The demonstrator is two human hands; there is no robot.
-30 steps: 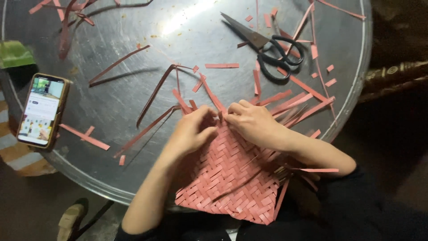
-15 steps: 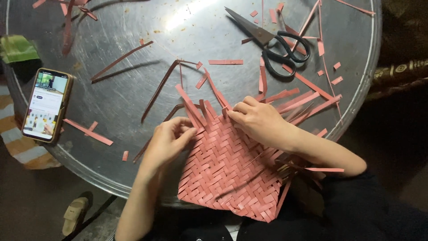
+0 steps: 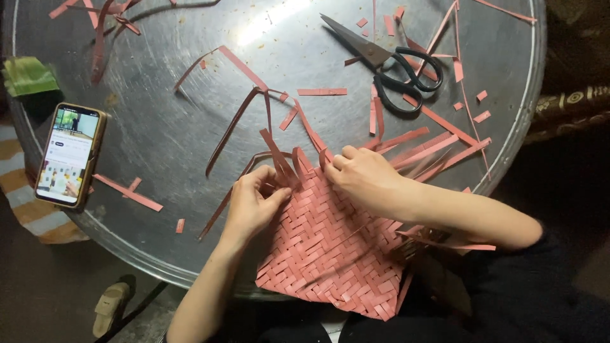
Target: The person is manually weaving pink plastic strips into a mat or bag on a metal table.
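A: Nearest, at six o'clock on the round metal table (image 3: 190, 95): the pink woven mat (image 3: 330, 254), lying half on the metal, half past the rim toward the lap. Could slip off with one hard tug.

B: Pinned well enough, though. Left hand (image 3: 254, 203) at the mat's ten o'clock corner, thumb and fingers closed together on the strip ends (image 3: 283, 159) there. Right hand (image 3: 365, 178) at the mat's one o'clock edge, fingers curled shut over more of the same ends.

A: Thin stuff, by the look. Easy to crease or tear if pulled too sharply. Easy to loosen the last rows too, if let go on either side.

B: And crowded. Several ends standing up between the two hands, touching and crossing. Easy to grab the wrong one and spoil the over-under pattern.

A: Further out, around three o'clock: longer strips fanned under the right forearm. Likely to snag on the sleeve and drag.

B: Then the scraps (image 3: 321, 92) scattered toward twelve. Slippery underfoot for the mat, maybe.

A: Scissors (image 3: 394, 60) at one o'clock, blades apart, well clear of both hands. A risk only for a blind reach.

B: Phone (image 3: 68, 155) at nine o'clock, right on the rim. One sweep of an elbow and gone.
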